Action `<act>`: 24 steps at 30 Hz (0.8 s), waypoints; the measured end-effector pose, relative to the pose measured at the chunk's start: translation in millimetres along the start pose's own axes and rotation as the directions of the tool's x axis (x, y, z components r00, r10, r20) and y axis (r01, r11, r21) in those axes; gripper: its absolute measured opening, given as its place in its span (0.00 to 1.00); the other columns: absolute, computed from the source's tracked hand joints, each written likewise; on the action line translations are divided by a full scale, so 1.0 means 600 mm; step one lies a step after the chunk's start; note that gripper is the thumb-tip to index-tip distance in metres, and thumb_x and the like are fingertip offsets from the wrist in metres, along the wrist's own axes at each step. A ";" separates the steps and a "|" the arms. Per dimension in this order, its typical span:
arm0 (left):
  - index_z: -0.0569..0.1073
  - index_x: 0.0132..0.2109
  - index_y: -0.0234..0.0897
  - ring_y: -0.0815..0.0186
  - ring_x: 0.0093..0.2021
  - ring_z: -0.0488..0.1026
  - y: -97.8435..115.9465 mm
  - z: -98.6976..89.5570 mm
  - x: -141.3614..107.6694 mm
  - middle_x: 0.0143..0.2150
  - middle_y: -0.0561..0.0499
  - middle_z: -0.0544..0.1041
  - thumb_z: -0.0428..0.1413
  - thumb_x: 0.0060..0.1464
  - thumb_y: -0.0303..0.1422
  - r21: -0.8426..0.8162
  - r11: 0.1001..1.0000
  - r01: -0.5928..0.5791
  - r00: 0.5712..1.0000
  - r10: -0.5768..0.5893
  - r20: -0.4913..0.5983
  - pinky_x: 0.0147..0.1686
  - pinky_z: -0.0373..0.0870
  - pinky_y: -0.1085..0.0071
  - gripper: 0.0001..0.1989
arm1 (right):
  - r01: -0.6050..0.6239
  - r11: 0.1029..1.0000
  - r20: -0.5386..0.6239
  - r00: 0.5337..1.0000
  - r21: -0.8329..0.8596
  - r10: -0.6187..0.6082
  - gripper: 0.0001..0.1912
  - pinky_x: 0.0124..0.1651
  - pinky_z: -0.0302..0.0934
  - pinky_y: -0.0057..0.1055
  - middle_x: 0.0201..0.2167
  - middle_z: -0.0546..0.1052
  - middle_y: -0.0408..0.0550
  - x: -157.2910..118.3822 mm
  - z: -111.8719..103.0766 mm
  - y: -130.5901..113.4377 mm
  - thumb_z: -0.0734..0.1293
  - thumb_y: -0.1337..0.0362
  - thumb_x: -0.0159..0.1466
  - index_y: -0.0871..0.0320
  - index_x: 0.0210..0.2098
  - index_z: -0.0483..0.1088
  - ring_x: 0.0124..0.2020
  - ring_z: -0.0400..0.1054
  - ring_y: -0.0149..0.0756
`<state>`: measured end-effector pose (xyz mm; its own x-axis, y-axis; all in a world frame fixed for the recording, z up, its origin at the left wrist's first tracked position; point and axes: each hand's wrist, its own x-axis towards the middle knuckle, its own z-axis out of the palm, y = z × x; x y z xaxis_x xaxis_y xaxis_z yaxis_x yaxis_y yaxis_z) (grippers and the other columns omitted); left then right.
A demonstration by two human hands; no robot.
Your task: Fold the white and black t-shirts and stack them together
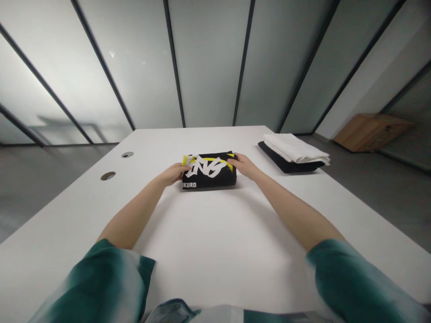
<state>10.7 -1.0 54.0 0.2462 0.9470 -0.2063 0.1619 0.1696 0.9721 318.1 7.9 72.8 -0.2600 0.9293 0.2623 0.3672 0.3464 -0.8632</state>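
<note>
A black folded T-shirt (209,172) with white lettering and yellow print is in front of me, over the middle of the white table (215,251). It forms a compact rectangle. My left hand (174,174) grips its left end, thumb on the printed face and the other fingers partly hidden behind. On the opposite end, my right hand (245,165) holds the upper right corner, fingers wrapped over the fabric. Whether the lower edge rests on the table or hangs just above it, I cannot tell.
To the right lies a stack of folded cloth, white fabric (294,147) over black fabric (286,165). Two round holes (108,176) pierce the tabletop at the left. A wooden cabinet (365,132) stands on the floor at far right. Frosted glass panels (208,63) rise behind the table.
</note>
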 end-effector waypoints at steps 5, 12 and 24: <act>0.77 0.45 0.31 0.57 0.42 0.80 -0.010 0.018 0.046 0.43 0.41 0.83 0.54 0.57 0.36 0.208 0.973 0.096 0.914 -0.004 -0.406 0.35 0.72 0.69 0.14 | -0.131 0.969 -0.080 0.990 -0.211 0.116 0.10 0.43 0.64 0.30 0.41 0.81 0.52 0.079 0.036 0.030 0.64 0.63 0.65 0.62 0.41 0.74 0.40 0.73 0.38; 0.78 0.51 0.33 0.48 0.54 0.76 -0.018 0.033 0.049 0.51 0.35 0.80 0.47 0.63 0.42 0.752 0.599 0.273 0.859 0.199 -0.471 0.46 0.70 0.62 0.22 | -0.227 0.777 -0.112 0.974 -0.587 0.199 0.12 0.48 0.63 0.31 0.50 0.79 0.58 0.097 0.073 0.065 0.64 0.60 0.68 0.59 0.46 0.75 0.50 0.73 0.44; 0.70 0.59 0.33 0.50 0.57 0.72 -0.005 0.048 0.057 0.57 0.36 0.75 0.50 0.62 0.37 0.862 0.441 0.251 0.859 0.308 -0.408 0.53 0.69 0.58 0.21 | -0.250 0.676 -0.154 0.967 -0.693 0.201 0.21 0.54 0.63 0.38 0.56 0.75 0.62 0.078 0.063 0.057 0.62 0.62 0.67 0.63 0.58 0.70 0.55 0.70 0.49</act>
<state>46.2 23.1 40.8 -0.1285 0.9774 0.1677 0.9568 0.0777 0.2802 284.6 58.3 38.8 -0.0403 0.9883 0.1471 0.9325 0.0901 -0.3499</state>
